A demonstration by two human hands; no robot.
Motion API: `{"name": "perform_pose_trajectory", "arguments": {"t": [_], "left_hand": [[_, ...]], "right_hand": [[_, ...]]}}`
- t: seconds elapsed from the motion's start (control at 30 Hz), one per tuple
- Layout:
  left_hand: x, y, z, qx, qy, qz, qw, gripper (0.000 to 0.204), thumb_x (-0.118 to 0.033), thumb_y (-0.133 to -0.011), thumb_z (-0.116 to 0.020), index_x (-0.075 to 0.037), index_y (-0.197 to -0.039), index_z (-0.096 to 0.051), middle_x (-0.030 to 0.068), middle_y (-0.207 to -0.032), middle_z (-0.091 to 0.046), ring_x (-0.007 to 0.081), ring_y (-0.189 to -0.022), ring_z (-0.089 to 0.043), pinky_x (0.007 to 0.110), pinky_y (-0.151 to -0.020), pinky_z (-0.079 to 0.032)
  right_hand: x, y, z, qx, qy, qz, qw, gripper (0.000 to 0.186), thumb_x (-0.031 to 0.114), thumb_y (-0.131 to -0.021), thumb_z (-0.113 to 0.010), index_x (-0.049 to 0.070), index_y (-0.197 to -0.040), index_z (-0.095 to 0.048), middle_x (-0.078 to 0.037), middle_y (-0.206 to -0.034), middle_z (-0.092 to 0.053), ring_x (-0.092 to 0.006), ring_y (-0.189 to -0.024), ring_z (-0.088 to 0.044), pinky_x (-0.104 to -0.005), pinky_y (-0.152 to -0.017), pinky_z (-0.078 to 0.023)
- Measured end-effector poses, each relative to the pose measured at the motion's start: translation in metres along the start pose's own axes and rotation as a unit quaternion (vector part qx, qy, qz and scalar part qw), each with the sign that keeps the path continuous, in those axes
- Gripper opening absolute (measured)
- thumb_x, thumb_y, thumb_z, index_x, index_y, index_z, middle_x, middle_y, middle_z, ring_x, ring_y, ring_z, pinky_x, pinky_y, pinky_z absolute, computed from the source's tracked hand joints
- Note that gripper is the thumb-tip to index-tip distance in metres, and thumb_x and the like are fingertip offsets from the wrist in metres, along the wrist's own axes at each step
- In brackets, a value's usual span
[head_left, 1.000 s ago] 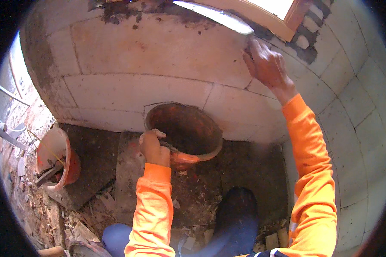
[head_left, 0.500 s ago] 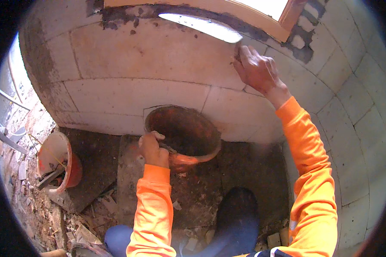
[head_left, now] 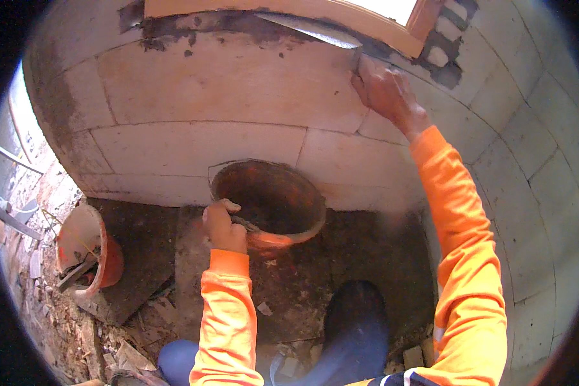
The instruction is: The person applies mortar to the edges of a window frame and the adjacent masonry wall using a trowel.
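Note:
My left hand (head_left: 224, 223) is closed on the near left rim of a dark, mortar-stained orange bucket (head_left: 286, 240) held low beside the block wall (head_left: 193, 90). My right hand (head_left: 387, 90) is raised to the wall, fingers wrapped round the handle of a long metal trowel (head_left: 328, 36). The trowel's blade lies along the dark mortar band (head_left: 199, 24) just under a wooden window frame (head_left: 283, 16); part of the blade is hard to make out. Patchy mortar also runs down the frame's right side.
A second orange bucket (head_left: 109, 260) with tools inside stands at the left on dark boards (head_left: 138, 238). Rubble and scraps (head_left: 51, 276) lie along the left and bottom, by a bright opening. A block side wall (head_left: 534, 212) rises at the right. My knee and foot are below.
My right hand and the trowel first dropped leftward, then rose closer under the window frame, showing less bright blade. My left hand and bucket shifted slightly down and left in view.

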State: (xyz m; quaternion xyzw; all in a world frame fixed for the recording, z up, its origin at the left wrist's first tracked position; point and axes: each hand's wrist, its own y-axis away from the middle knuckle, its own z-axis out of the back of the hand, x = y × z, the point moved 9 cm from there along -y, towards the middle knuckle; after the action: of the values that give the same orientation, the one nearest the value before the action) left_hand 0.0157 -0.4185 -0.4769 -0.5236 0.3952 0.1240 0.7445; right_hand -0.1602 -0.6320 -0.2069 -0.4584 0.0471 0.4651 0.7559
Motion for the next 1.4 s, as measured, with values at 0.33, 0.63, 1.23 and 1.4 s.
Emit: {"name": "perform_pose_trajectory", "arguments": {"t": [0.33, 0.63, 1.23, 1.4], "left_hand": [[-0.027, 0.019, -0.028, 0.046, 0.037, 0.012, 0.998, 0.036, 0.001, -0.051, -0.043, -0.001, -0.085, -0.056, 0.0173, -0.087, -0.058, 0.0367, -0.088, -0.052, 0.044, -0.083, -0.041], [-0.042, 0.035, -0.056, 0.066, 0.054, 0.024, 0.996, 0.037, -0.001, -0.051, -0.044, -0.001, -0.086, -0.056, 0.0157, -0.088, -0.057, 0.0352, -0.088, -0.051, 0.042, -0.087, -0.041], [-0.053, 0.047, -0.073, 0.098, 0.033, 0.021, 0.994, 0.038, -0.003, -0.052, -0.045, -0.001, -0.089, -0.055, 0.0154, -0.089, -0.056, 0.0334, -0.090, -0.051, 0.042, -0.088, -0.040], [-0.048, 0.052, -0.077, 0.104, 0.064, 0.035, 0.992, 0.038, -0.003, -0.052, -0.046, -0.001, -0.088, -0.056, 0.0155, -0.090, -0.056, 0.0336, -0.089, -0.051, 0.041, -0.087, -0.040]], "right_hand": [[-0.040, 0.039, 0.008, -0.011, 0.119, 0.035, 0.992, 0.032, 0.029, -0.093, -0.057, 0.001, -0.107, -0.054, -0.016, -0.079, -0.063, -0.0311, -0.061, -0.065, -0.0421, -0.049, -0.052], [-0.077, 0.062, 0.010, -0.056, 0.072, 0.048, 0.995, 0.029, 0.027, -0.092, -0.057, 0.000, -0.103, -0.057, -0.014, -0.081, -0.064, -0.0307, -0.060, -0.063, -0.0390, -0.049, -0.051], [-0.080, 0.092, 0.013, -0.038, 0.014, 0.014, 0.999, 0.024, 0.026, -0.090, -0.059, 0.003, -0.094, -0.053, -0.012, -0.079, -0.061, -0.0317, -0.066, -0.064, -0.0419, -0.051, -0.051], [-0.083, 0.079, 0.010, -0.044, 0.023, -0.008, 0.999, 0.024, 0.026, -0.090, -0.060, 0.003, -0.092, -0.053, -0.013, -0.081, -0.062, -0.0323, -0.065, -0.064, -0.0420, -0.052, -0.052]]}}
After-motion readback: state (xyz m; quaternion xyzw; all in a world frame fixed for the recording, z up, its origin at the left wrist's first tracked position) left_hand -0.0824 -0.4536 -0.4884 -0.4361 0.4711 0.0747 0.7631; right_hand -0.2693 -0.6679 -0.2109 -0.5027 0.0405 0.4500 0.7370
